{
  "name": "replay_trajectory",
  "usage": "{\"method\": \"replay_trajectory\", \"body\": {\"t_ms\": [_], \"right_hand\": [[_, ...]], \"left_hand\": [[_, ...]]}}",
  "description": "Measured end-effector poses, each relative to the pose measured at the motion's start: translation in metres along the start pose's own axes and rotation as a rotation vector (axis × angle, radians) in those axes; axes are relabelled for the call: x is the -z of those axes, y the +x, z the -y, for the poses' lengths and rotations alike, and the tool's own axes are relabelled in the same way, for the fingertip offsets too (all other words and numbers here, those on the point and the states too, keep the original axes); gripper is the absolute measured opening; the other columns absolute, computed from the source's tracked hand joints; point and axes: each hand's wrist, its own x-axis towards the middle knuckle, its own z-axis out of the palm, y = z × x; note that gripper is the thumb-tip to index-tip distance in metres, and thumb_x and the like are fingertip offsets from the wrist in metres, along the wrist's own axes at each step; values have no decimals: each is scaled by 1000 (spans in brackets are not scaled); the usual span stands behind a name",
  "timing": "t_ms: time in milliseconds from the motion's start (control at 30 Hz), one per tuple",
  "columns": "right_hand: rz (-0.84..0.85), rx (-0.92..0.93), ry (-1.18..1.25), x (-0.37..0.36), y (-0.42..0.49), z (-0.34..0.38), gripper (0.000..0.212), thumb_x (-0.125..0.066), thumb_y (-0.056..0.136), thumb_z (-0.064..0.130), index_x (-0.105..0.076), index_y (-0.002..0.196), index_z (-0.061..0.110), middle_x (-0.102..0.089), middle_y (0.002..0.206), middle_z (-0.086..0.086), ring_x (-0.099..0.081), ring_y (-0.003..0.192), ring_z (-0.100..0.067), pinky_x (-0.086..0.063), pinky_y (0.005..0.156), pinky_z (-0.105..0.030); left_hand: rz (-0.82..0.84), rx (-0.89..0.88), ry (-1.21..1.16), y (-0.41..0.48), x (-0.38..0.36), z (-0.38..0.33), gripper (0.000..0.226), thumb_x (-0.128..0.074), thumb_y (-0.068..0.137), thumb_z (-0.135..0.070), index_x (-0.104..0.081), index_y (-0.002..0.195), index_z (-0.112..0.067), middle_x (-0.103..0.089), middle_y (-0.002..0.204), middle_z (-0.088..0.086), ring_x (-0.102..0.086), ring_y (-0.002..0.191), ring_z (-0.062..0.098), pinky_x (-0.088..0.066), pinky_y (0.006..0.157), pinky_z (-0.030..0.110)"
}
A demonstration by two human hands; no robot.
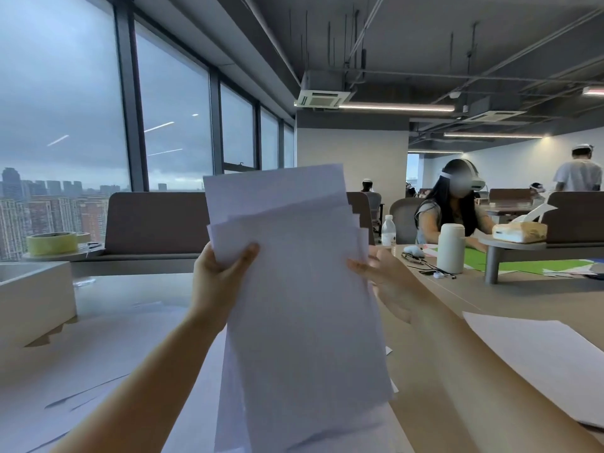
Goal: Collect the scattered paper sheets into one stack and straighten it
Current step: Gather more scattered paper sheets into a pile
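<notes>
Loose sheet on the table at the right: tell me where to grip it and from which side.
Probably pinch the loose sheet at its far-left corner, coming from the left with the right hand. It lies flat on the table, and that corner is nearest that hand; the left hand grips the stack.

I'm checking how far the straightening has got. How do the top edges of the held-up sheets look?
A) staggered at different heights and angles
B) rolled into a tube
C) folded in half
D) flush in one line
A: the held sheets show several top edges stepped one behind another, some tilted, while the left hand grips their left side.
</notes>
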Motion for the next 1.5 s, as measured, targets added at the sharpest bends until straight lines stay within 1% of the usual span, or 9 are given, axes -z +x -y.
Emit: {"method": "replay_trajectory", "body": {"t_ms": [200, 333, 467, 767, 867, 1100, 1233, 1333, 1500], "right_hand": [[-200, 175, -101, -18, 5, 35, 18, -64, 88, 11, -62, 105, 17, -71, 102, -10, -69, 89, -24, -56, 82, -37], [-149, 223, -152, -22, -2, 38, 28, -70, 84, 13, -62, 109, 23, -72, 102, 1, -70, 89, -12, -58, 77, -25], [-139, 2, -68, -19, -21, -1, 36, -70, 84, 10, -56, 117, 6, -71, 102, -5, -72, 84, -10, -55, 60, -17], [-205, 60, 16, -28, -20, -15, 26, -58, 93, 13, -56, 119, 11, -68, 116, -14, -64, 109, -35, -49, 96, -52], [-158, 70, 80, -26, -18, -9, 30, -65, 89, 21, -54, 116, 21, -68, 117, -8, -66, 107, -27, -53, 91, -48], [-164, -48, -78, -27, -34, -51, 35, -57, 94, 16, -51, 129, 15, -68, 117, 0, -66, 106, -16, -53, 91, -33], [-256, -4, -33, -25, -21, -38, 19, -59, 93, 15, -55, 110, 20, -68, 114, -8, -65, 105, -26, -50, 95, -45], [-241, -46, -67, -19, -23, -47, 34, -65, 89, 21, -50, 119, 19, -67, 115, -3, -66, 105, -21, -50, 96, -45], [-125, -231, -220, -21, -52, -85, 46, -57, 93, 14, -37, 135, 13, -59, 113, 12, -59, 99, -5, -45, 82, -20]], "left_hand": [[-16, -148, -54, 21, -21, -39, 14, -75, 80, -23, -62, 87, -23, -69, 82, -7, -66, 66, -1, -55, 61, 18], [15, -95, -49, 24, -21, -38, 28, -77, 76, -32, -60, 97, -25, -70, 95, 0, -69, 84, 15, -56, 74, 31], [-13, 18, 101, -6, -3, -2, 37, -77, 76, -31, -55, 102, -17, -65, 90, -2, -64, 78, 14, -53, 65, 26], [-70, -141, 136, -14, -12, 3, 16, -51, 96, -28, -44, 85, -18, -49, 74, -8, -50, 54, -7, -41, 52, 11], [-24, -75, 70, -12, -13, -1, 18, -41, 99, -33, -42, 101, -15, -47, 80, -9, -51, 65, -2, -44, 60, 17], [91, 71, 124, -48, 3, 52, 18, -45, 95, -36, -45, 93, -18, -58, 94, 5, -55, 87, 18, -45, 90, 43], [52, 24, 94, -35, -11, 35, 5, -40, 101, -20, -44, 101, -20, -51, 88, -9, -52, 80, 9, -43, 79, 33], [132, 79, 88, -39, -9, 47, 18, -43, 99, -24, -40, 116, -19, -51, 99, -14, -52, 97, 13, -40, 90, 31], [253, 325, 318, -73, 4, 90, 12, -43, 99, -12, -38, 109, -9, -47, 91, -5, -46, 95, 17, -32, 70, 26]]}}
